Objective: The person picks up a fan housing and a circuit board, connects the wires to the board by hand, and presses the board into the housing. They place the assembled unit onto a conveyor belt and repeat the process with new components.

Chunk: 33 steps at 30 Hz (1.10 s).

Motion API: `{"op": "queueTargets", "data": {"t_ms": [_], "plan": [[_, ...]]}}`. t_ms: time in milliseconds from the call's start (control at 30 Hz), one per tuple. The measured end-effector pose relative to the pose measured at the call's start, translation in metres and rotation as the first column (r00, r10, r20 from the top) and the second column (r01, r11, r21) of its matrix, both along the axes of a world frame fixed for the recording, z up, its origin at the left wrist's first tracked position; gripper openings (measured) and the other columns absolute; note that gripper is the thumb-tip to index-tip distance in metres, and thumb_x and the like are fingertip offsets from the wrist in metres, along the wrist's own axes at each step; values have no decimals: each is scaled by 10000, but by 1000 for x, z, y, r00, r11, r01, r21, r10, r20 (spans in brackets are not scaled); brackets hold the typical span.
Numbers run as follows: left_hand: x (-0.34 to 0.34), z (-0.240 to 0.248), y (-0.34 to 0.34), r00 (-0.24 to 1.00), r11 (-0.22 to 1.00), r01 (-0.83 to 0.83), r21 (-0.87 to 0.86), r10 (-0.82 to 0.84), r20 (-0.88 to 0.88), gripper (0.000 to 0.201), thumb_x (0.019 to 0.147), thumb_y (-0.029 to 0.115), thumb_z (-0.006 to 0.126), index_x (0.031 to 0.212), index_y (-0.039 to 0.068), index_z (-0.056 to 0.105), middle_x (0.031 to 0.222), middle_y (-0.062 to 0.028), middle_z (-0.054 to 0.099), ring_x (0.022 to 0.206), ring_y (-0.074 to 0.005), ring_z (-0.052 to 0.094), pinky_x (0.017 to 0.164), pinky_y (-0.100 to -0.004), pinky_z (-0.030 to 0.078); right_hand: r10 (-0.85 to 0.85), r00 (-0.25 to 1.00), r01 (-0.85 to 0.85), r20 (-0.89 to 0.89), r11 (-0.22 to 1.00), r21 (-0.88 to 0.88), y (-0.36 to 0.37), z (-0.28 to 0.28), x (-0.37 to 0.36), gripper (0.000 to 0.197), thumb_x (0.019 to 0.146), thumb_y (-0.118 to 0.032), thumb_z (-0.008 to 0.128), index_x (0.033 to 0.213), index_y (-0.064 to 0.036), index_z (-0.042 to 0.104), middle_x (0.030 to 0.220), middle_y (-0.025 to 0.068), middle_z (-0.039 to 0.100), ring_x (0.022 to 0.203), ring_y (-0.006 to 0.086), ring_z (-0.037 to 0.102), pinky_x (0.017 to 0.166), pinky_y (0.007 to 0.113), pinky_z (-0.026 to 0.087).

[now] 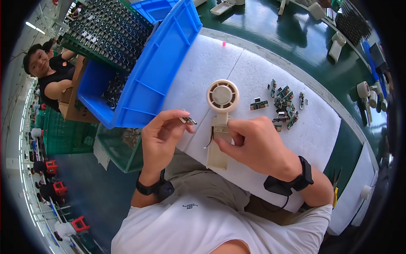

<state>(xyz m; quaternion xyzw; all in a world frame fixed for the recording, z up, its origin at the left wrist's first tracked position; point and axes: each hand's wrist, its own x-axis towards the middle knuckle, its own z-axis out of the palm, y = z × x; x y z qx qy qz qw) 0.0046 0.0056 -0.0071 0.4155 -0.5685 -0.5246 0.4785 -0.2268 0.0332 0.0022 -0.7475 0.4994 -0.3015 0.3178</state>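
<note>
A cream handheld fan (222, 95) lies on the white foam sheet, its round grille away from me and its handle (218, 158) pointing back toward me. The handle is open on top, and a few thin dark wires with a light plug hang out at its left side. My right hand (262, 142) is closed on the upper part of the handle, thumb and index finger at its opening. Just left of the fan, my left hand (160, 137) pinches a small circuit board (189, 120) with a metal part, between thumb and fingertips.
Several loose circuit boards (284, 106) are heaped right of the fan. A blue bin (158, 63) with green board panels (110, 31) stands at the left, beside a green crate (120, 148). Pliers (336, 186) lie at the right edge. Behind the bin is another person (57, 80).
</note>
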Motion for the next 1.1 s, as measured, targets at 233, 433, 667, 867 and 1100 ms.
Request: {"op": "queueTargets", "data": {"t_ms": [233, 433, 667, 867, 1100], "plan": [[3, 14, 2, 937, 969, 183, -164, -121, 329, 290, 836, 255, 786, 966, 27, 664, 879, -35, 671, 731, -140, 667, 662, -282, 513, -50, 953, 12, 300, 991, 130, -6, 9, 2, 110, 856, -55, 713, 869, -32, 606, 521, 66, 478, 433, 172, 457, 465, 306, 373], [-18, 29, 12, 524, 851, 414, -324, 68, 849, 242, 850, 261, 752, 884, 51, 636, 775, -60, 613, 664, -208, 659, 606, -317, 509, 48, 952, -31, 301, 998, -62, -8, -8, 4, 208, 909, 14, 593, 1080, -50, 693, 614, 85, 573, 502, 219, 549, 530, 310, 438], [-28, 23, 11, 212, 688, 606, -399, 343, 915, 201, 809, 169, 712, 738, 83, 545, 661, -50, 493, 547, -220, 561, 530, -332, 451, 80, 984, -66, 160, 993, -94, -7, -10, 4, 261, 906, -13, 594, 1140, -61, 697, 720, 144, 653, 594, 299, 634, 562, 357, 490], [-35, 41, -3, 150, 602, 709, -368, 381, 912, 215, 798, 168, 706, 706, 93, 527, 659, -54, 493, 529, -220, 538, 515, -325, 438, 32, 999, -31, 10, 992, -124, -3, -7, 6, 234, 888, -77, 644, 1115, -74, 700, 729, 152, 667, 610, 312, 650, 565, 379, 510], [-16, 45, -14, 405, 713, 613, -341, 87, 910, 187, 832, 143, 736, 746, 73, 586, 681, -50, 525, 566, -240, 571, 518, -361, 449, 20, 1000, -17, 16, 980, -197, -4, -11, 3, 148, 858, -152, 709, 986, -84, 736, 624, 120, 631, 511, 274, 613, 499, 368, 475]]}}
